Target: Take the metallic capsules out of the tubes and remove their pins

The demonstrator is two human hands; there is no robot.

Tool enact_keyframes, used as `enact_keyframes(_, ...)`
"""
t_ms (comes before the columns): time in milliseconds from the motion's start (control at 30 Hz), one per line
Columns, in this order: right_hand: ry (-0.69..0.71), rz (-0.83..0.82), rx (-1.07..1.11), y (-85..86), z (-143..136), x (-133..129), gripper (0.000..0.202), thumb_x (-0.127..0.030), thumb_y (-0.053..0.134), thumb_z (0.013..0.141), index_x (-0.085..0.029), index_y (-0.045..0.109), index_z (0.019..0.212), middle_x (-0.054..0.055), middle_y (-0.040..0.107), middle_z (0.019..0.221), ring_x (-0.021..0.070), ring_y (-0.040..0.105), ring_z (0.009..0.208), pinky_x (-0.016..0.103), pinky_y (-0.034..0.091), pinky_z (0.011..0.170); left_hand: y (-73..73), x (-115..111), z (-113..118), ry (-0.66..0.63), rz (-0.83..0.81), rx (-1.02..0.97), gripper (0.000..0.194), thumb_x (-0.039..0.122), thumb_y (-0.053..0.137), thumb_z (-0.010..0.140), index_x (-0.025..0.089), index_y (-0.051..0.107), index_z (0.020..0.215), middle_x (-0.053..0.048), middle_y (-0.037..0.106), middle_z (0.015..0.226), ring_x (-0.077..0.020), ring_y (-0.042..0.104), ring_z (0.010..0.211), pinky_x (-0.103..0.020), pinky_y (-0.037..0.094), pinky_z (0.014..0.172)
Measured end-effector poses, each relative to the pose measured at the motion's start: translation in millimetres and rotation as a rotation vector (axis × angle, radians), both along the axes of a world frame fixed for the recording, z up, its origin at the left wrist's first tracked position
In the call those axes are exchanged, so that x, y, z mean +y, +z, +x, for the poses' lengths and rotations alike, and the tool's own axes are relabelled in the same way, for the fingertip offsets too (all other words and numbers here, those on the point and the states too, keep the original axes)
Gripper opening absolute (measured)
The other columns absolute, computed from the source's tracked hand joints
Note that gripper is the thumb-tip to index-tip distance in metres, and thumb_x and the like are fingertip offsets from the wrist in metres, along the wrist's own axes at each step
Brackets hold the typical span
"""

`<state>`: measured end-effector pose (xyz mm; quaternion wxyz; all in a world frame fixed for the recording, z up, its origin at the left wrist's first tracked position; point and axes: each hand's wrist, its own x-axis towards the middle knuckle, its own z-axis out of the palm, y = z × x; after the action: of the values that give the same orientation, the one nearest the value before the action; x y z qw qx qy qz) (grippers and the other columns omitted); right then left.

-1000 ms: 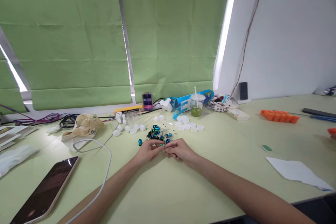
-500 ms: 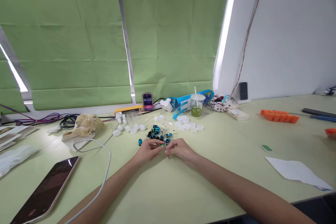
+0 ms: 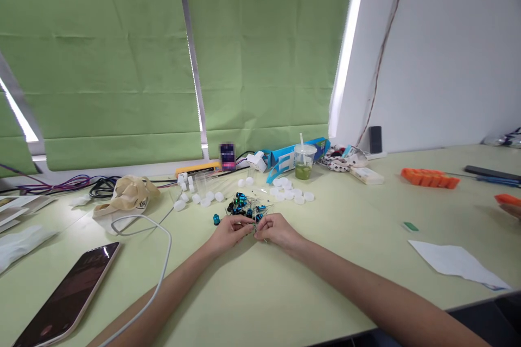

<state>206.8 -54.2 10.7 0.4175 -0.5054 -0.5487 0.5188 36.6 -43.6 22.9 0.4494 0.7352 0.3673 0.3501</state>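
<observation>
- Green small part [image 3: 254,226], lower centre: pinched between the person's left hand [image 3: 228,234] and right hand [image 3: 277,230], neither nearer; long axis indistinct.
- Blue-and-black components [image 3: 241,198]: heaped just above the fingertips in frame.

Green blinds [image 3: 268,43] cover the bkgd from upper left to upper ctr; bright light enters thru narrow gaps [image 3: 348,46] beside them. In the upper rt is a plain whitish wall [image 3: 456,54] w/ a twisted cord [image 3: 385,49]. A pale green table [image 3: 244,293] fills approx. the lower half.
</observation>
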Motion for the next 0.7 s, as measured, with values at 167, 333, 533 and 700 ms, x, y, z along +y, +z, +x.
enact_keyframes(167, 0.000, 0.002, 0.001, -1.3, 0.8, 0.7, 0.018, -0.018, 0.071, 0.050, -0.014, 0.056, 0.059, -0.003, 0.055, 0.045, 0.0073, 0.045, 0.042, 0.018, 0.031, 0.043, 3.3, -2.3, 0.9, 0.001, -0.027, -0.005, 0.043, 0.047, 0.058, 0.071, 0.011, 0.067, 0.092, 0.004, 0.046, 0.044, -0.0060, 0.033, 0.040, -0.019, 0.026, 0.039)
enact_keyframes(333, -0.025, 0.018, -0.025, 1.7, 0.9, -1.6, 0.018, -0.017, 0.072, 0.049, -0.014, 0.057, 0.058, -0.003, 0.054, 0.046, 0.0072, 0.045, 0.044, 0.018, 0.031, 0.044, 4.3, -2.5, -0.1, 0.001, -0.029, -0.003, 0.042, 0.046, 0.059, 0.071, 0.011, 0.067, 0.092, 0.005, 0.042, 0.041, -0.0059, 0.033, 0.039, -0.019, 0.025, 0.039)
enact_keyframes(533, -0.021, 0.011, -0.004, 4.7, 0.3, -3.0, 0.018, -0.019, 0.073, 0.049, -0.013, 0.058, 0.058, -0.003, 0.055, 0.046, 0.0075, 0.045, 0.045, 0.019, 0.031, 0.045, 3.1, -2.2, 1.0, 0.007, -0.036, -0.024, 0.041, 0.046, 0.059, 0.071, 0.011, 0.067, 0.092, 0.003, 0.047, 0.044, -0.0059, 0.034, 0.040, -0.019, 0.025, 0.038)
enact_keyframes(700, -0.014, -0.003, 0.022, 4.8, 1.2, -3.0, 0.020, -0.019, 0.073, 0.048, -0.013, 0.056, 0.056, -0.002, 0.055, 0.046, 0.0070, 0.044, 0.044, 0.019, 0.030, 0.044, 2.1, -1.5, 1.2, 0.025, -0.039, -0.033, 0.041, 0.045, 0.059, 0.071, 0.012, 0.067, 0.093, 0.004, 0.048, 0.044, -0.0057, 0.034, 0.040, -0.019, 0.025, 0.039)
